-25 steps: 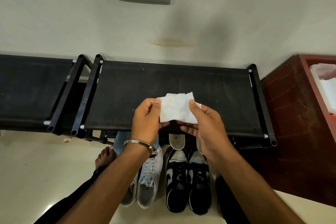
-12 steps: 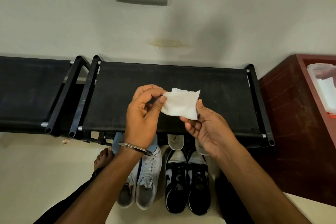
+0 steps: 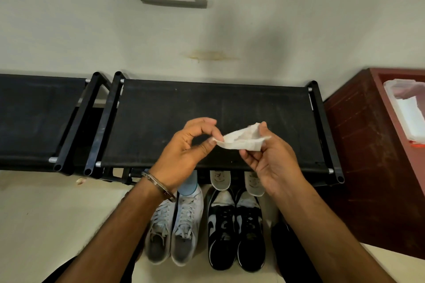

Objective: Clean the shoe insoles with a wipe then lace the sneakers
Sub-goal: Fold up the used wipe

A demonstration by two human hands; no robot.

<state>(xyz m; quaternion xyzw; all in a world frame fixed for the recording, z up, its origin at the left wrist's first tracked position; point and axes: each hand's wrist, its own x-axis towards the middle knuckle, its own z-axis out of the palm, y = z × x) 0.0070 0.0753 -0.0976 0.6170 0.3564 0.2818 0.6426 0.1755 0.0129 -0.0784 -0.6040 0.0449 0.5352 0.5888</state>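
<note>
A crumpled white wipe (image 3: 242, 141) is held in the air above the black rack's surface (image 3: 161, 122), its left corner pinched by the left hand (image 3: 184, 154) and its right side by the right hand (image 3: 273, 158), thumb and fingers (image 3: 247, 156) pressed on it. Nearer, on the floor, stand the white sneakers (image 3: 177, 232) left of the black sneakers (image 3: 234, 230), with two insoles (image 3: 220, 179) propped just beyond.

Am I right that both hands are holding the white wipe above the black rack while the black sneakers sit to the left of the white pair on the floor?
Not quite: the head view shows the black sneakers right of the white pair. Left hand and right hand do hold the wipe above the black rack.
</note>
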